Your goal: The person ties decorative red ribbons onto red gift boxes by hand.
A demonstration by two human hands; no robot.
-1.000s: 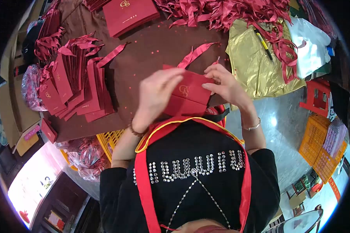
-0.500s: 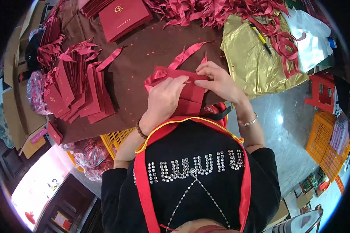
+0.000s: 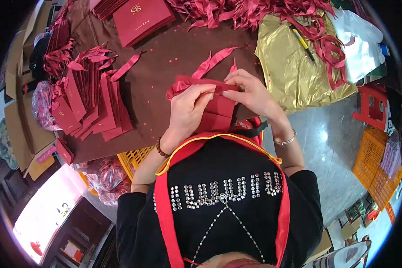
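Note:
A dark red paper bag (image 3: 219, 108) lies at the near edge of the brown-covered table, right in front of my body. My left hand (image 3: 186, 109) is closed in a pinch at the bag's upper part, a bunch of shiny red ribbon just left of its knuckles. Opposite it, my right hand (image 3: 253, 94) pinches the bag's upper right, fingertips close to those of the left. A loose red ribbon (image 3: 215, 62) stretches from beyond the bag across the tabletop. What exactly sits between the fingertips is too small to make out.
Several finished-looking red bags (image 3: 94, 105) with ribbons fan out at the left. A stack of red bags (image 3: 143, 20) stands at the back. Piled ribbons (image 3: 236, 11) and gold wrapping (image 3: 290, 71) with a yellow-black pen (image 3: 302, 43) are at the far right. Orange crates (image 3: 370, 156) stand right.
My left hand's fingers have lifted and shifted slightly at the bag's top, their grip turning a little. My right hand stays almost in place. The view has moved very slightly.

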